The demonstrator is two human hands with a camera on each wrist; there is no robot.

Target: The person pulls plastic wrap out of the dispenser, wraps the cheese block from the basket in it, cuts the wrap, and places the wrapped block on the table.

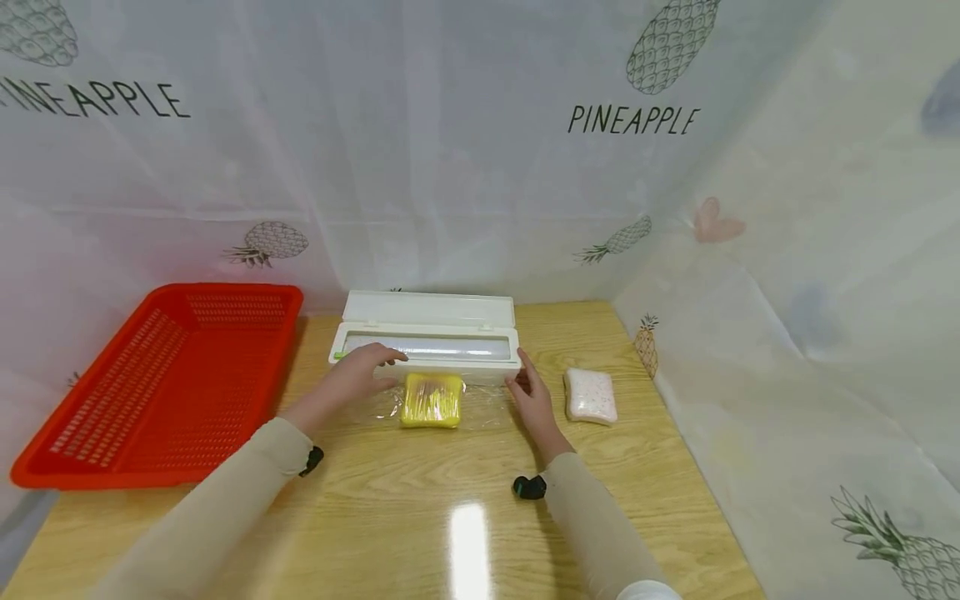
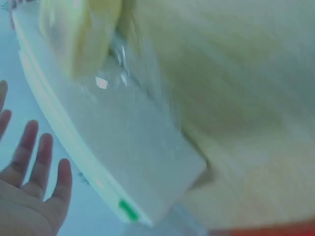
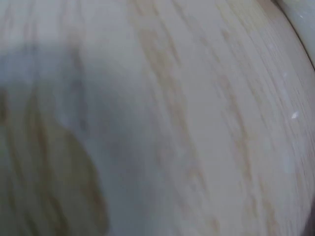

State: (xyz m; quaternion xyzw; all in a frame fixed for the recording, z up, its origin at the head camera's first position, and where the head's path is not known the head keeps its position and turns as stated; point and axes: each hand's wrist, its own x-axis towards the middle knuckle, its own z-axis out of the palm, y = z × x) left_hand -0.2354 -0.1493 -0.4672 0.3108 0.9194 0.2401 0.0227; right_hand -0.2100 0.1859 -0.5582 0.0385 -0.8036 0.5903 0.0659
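A white cling film dispenser (image 1: 423,371) stands at the back of the table with its lid (image 1: 427,309) raised and the film roll (image 1: 442,347) showing inside. Clear film comes down its front, over a yellow rounded block (image 1: 431,402). My left hand (image 1: 367,368) hovers above the dispenser's left part; the left wrist view shows its fingers (image 2: 40,160) spread and apart from the box. My right hand (image 1: 534,402) holds the dispenser's right end, thumb at the front corner and fingers along the side. In the right wrist view that hand is hidden.
A red perforated basket (image 1: 202,375) sits on the left of the wooden table (image 1: 390,508). To the right of my right hand lies a pale pink speckled block (image 1: 590,396). A printed sheet (image 1: 450,167) hangs behind the table and along its right side.
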